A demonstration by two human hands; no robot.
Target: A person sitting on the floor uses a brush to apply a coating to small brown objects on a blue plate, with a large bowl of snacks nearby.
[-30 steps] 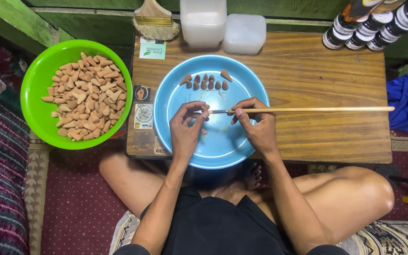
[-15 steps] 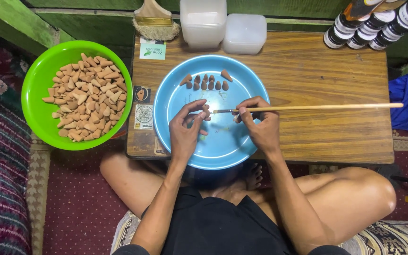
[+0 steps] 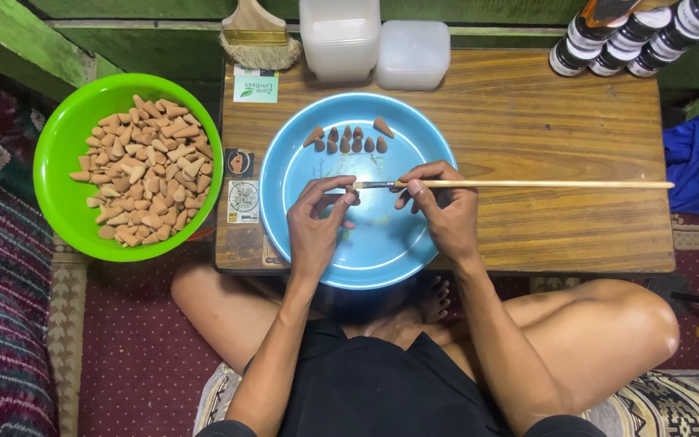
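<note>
**Two hands meet over the blue bowl, brush tip drawn in to the cone**

Two hands work close together above the blue bowl, which sits on the wooden worktop. The left hand is curled, its fingertips pinched round a small brown cone that is mostly hidden by the fingers. The right hand is closed in a pen grip on a long thin wooden paintbrush, whose handle runs level out to the right across the worktop.

Compared with half a second and a second ago, little has shifted: both hands stay in the same place over the bowl, and the brush handle has dropped from a slight upward slant to lie level. The bristle end now sits right against the left fingertips, touching or nearly touching the cone. That reads, as a judgement, as fine brushwork on one cone carrying on, not a change of piece.

A short row of cones lies at the far side of the bowl, unchanged in number and position. The green bowl to the left, off the worktop, holds a heap of pale clay cones. At the back stand a wide flat brush, two translucent tubs and a cluster of small dark bottles.
</note>
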